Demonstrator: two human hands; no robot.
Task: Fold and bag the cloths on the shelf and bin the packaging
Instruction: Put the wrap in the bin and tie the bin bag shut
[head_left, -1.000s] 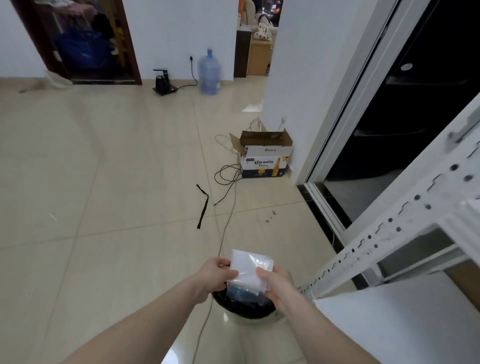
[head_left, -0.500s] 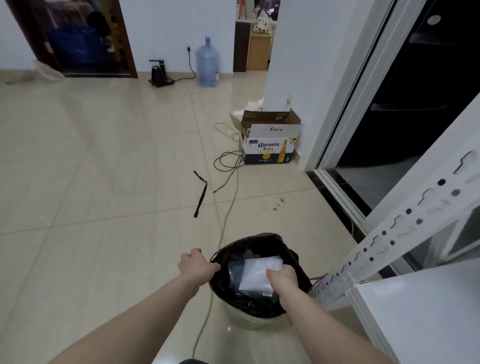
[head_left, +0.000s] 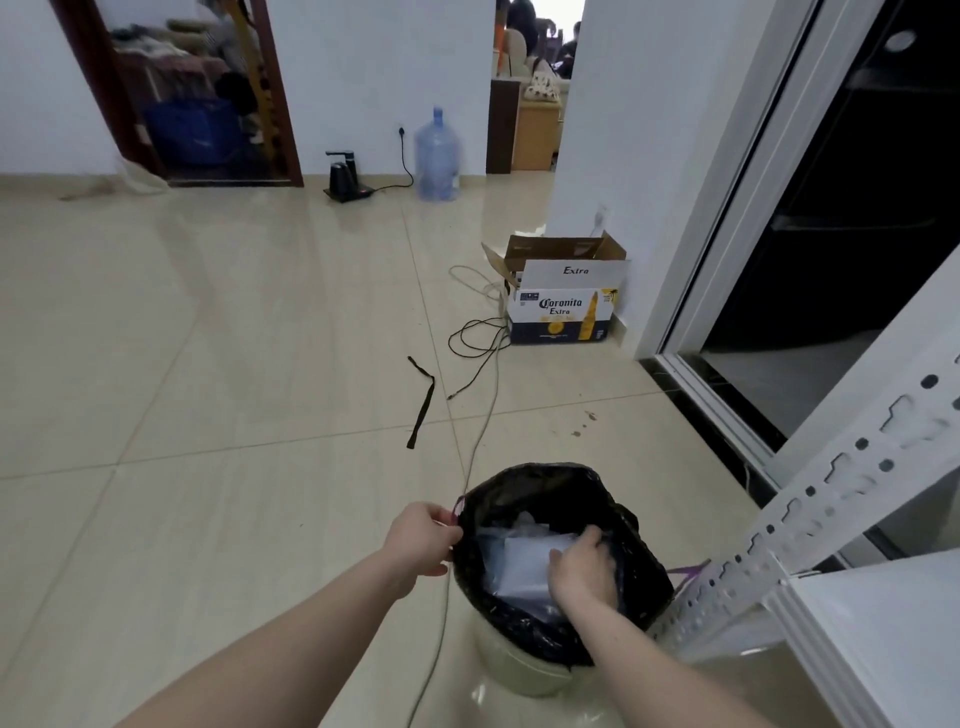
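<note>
pinching bin liner (head_left: 631, 561) rim, left hand (head_left: 422, 538)

A thin grey cable (head_left: 483, 415) runs along the tiled floor (head_left: 208, 364) from between the two hands away toward an open cardboard beer box (head_left: 563, 306), which stands well ahead of the right hand, just beside a white wall corner. A tangle of black cord (head_left: 475, 338) lies just left of that box. A black strap (head_left: 422, 402) lies on the tiles ahead of the left hand. Far ahead, against the back wall, stand a blue water jug (head_left: 438, 156) and, just left of it, a black kettle base (head_left: 345, 179) with its plug lead. A dark-framed doorway (head_left: 182, 93) opens far ahead to the left. A dark sliding glass door (head_left: 841, 208) fills the right side.
</note>
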